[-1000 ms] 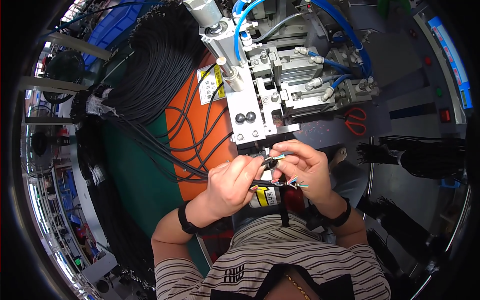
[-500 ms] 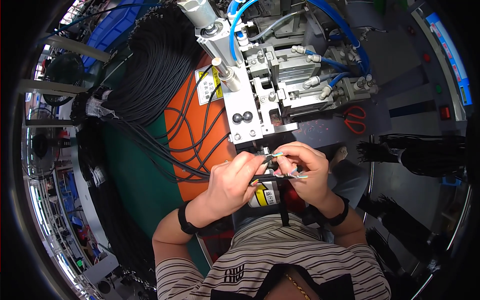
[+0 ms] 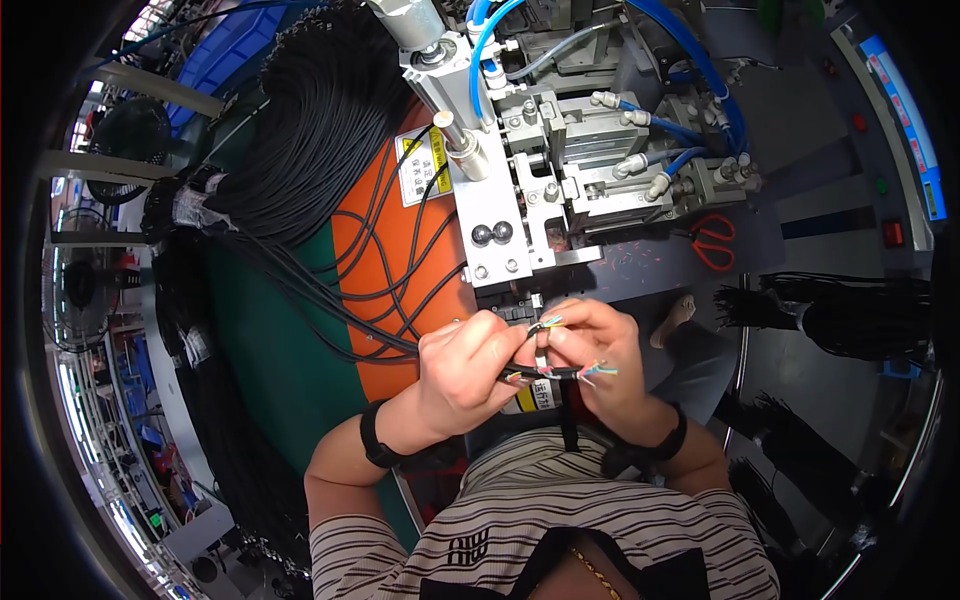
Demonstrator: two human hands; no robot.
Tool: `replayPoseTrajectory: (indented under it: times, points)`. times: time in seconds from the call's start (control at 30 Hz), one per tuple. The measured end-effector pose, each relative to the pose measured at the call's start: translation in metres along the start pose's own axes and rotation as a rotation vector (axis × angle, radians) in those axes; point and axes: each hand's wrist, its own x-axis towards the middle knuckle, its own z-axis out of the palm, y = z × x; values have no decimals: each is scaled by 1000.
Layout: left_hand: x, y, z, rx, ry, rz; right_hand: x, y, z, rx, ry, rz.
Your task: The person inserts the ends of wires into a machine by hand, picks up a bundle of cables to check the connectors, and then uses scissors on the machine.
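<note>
In front of the machine, both my hands work at stripped cable ends. My left hand (image 3: 468,365) is closed around black cables, which run in from the left. One black cable end (image 3: 562,373) crosses below my right fingers, its thin coloured wires (image 3: 598,369) fanning out. Above it, my right hand (image 3: 603,350) pinches the coloured wires (image 3: 553,323) of another cable end between thumb and forefinger. A short tuft of coloured wire (image 3: 515,376) pokes out beneath my left fingers. How many cables my left palm holds is hidden.
A metal machine (image 3: 500,215) with blue air hoses (image 3: 480,65) stands just ahead. A thick black cable bundle (image 3: 325,110) lies at left on the green and orange surface. Red-handled scissors (image 3: 713,243) rest at right. More cable bundles (image 3: 850,315) hang further right.
My right hand has shifted slightly left, closer to the left one. The lower cable end sits a little lower, with its coloured wires more spread. My left hand stays closed.
</note>
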Motion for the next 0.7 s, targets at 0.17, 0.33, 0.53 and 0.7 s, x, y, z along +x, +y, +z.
replayPoseTrajectory:
  times: [0.17,0.33,0.53,0.7]
  points:
    - [-2,2,3,43,52,-43,7,5,9,-801,104,-775]
    - [-3,1,1,225,5,38,11,-18,6,-1016,-25,-792]
    - [-5,-1,5,354,-12,114,13,-34,-7,-884,-105,-324]
    - [-3,1,4,345,-42,96,14,-24,-11,-711,-77,-200]
